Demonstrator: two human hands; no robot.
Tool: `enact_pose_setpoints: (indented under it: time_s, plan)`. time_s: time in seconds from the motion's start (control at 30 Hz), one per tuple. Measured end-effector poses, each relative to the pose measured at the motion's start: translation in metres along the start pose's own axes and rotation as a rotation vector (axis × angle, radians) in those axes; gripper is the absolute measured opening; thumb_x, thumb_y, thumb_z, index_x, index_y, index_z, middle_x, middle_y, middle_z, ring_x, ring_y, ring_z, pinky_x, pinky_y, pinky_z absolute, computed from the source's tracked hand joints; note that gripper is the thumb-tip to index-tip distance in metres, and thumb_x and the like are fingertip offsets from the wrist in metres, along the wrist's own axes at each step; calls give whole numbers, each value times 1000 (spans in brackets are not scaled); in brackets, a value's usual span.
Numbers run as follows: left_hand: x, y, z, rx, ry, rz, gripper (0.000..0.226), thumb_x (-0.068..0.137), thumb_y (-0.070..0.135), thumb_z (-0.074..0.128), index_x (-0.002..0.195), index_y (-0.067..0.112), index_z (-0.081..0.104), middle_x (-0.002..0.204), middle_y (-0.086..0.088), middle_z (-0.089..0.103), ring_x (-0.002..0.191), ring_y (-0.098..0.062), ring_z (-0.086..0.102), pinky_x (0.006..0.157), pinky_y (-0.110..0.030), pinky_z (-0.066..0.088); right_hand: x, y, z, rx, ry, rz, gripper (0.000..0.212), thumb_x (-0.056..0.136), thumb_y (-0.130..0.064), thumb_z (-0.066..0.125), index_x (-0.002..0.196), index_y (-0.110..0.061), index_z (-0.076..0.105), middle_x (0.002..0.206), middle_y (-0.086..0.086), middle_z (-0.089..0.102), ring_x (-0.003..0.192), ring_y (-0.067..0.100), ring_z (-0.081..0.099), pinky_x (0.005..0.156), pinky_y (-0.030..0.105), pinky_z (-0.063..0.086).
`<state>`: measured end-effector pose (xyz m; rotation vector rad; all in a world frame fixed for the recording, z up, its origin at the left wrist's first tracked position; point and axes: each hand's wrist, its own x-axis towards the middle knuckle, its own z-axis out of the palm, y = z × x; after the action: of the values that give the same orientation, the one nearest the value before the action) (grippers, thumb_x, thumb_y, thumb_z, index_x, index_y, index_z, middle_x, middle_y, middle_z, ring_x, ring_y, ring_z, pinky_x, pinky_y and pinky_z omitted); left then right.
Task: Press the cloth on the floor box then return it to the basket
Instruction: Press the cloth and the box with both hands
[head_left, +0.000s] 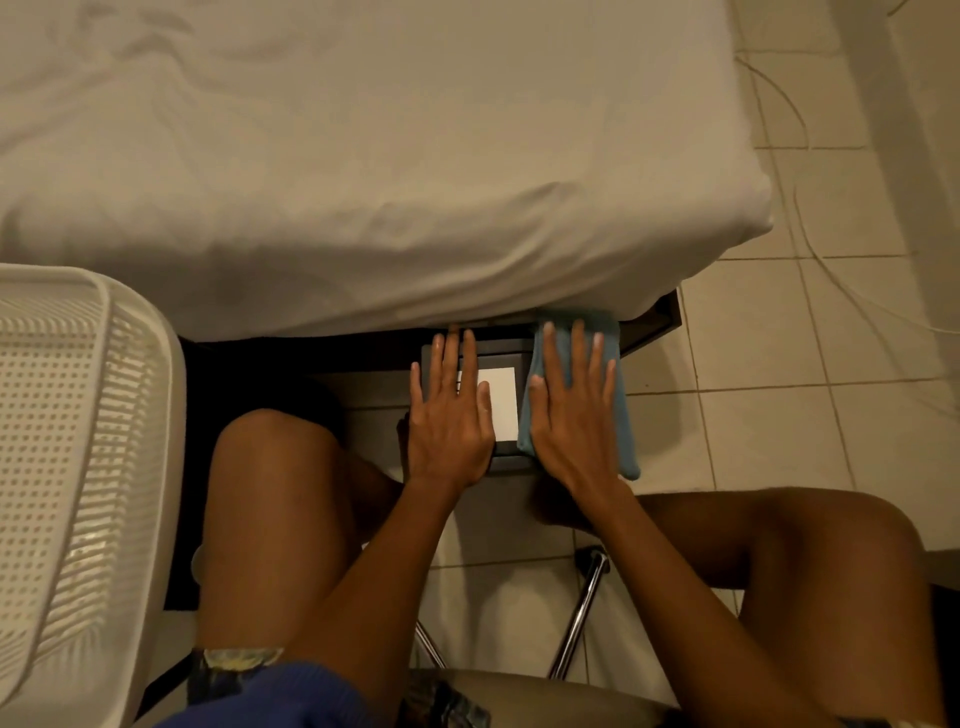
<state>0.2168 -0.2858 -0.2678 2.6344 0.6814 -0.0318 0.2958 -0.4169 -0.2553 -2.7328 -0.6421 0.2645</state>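
A dark box (506, 460) with a white label (502, 402) sits on the tiled floor at the foot of the bed. A light blue cloth (626, 436) lies over the box's right part and hangs off its right side. My right hand (574, 415) lies flat on the cloth, fingers spread, palm down. My left hand (451, 415) rests flat on the box's left part, touching bare box and the label's edge, with nothing in it. A white perforated basket (130, 415) stands at the left, higher than the floor.
A bed with a pale sheet (363, 182) overhangs the box's far end. My bare knees flank the box. Chrome chair legs (579, 618) stand below me. A thin cable (810, 228) runs over the tiles at the right.
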Motion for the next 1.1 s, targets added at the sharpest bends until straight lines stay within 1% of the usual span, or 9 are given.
enact_pose_setpoints:
  time_s: [0.13,0.27,0.33,0.43,0.53,0.63,0.73,0.93,1.1]
  plan:
    - [1,0,1,8,4,2,59,104,36,15,157,20,-7,167,-2,-7,154,-16,-8,125,-47,6,-34,1,4,6,-46,-64,61,104,-42,20,159,-24,2,167,5,-10,154,23,-13,124,49,-3]
    - [1,0,2,25,-1,3,60,104,37,14,157,19,-8,166,-3,-8,153,-17,-9,125,-48,6,-8,2,1,9,-71,-129,59,104,-43,19,159,-28,3,167,3,-8,153,21,-14,124,47,-5]
    - [1,0,2,22,-1,0,60,104,37,14,157,20,-8,166,-3,-8,153,-16,-9,125,-47,5,10,5,-1,23,-69,-85,59,103,-45,14,159,-31,1,167,3,-5,154,20,-12,124,48,-4]
    - [1,0,1,24,6,7,60,104,37,15,157,20,-6,167,-3,-6,154,-16,-8,125,-47,5,-3,3,2,34,-6,9,61,103,-44,14,159,-25,-2,167,4,-4,154,21,-8,125,48,-3]
    - [1,0,2,36,8,7,61,104,36,17,157,19,-6,167,-4,-5,154,-17,-9,125,-48,2,-39,-7,7,73,14,31,64,103,-41,19,159,-17,0,167,4,0,155,21,-2,125,46,0]
    - [2,0,3,73,11,26,61,104,37,16,157,18,-7,166,-6,-6,154,-18,-9,125,-48,-2,-24,-4,7,75,10,21,64,102,-43,17,159,-16,3,167,3,0,155,20,-2,125,48,3]
    - [2,0,4,88,20,61,62,104,36,18,157,15,-5,166,-9,-6,154,-19,-9,125,-47,1,-10,0,7,60,24,29,63,103,-43,17,159,-18,6,167,5,-2,155,21,-4,125,49,3]
    - [4,0,3,53,13,115,61,105,34,20,157,12,-3,166,-9,-6,154,-18,-8,126,-43,4,-28,6,6,15,-35,-82,60,104,-41,22,159,-26,3,167,5,-8,154,23,-10,124,50,2]
    - [4,1,1,58,13,93,61,104,35,20,157,14,-4,166,-7,-6,154,-17,-8,126,-44,5,-14,6,-1,36,-54,-55,59,105,-41,24,159,-31,1,167,1,-10,154,20,-13,125,47,-1]
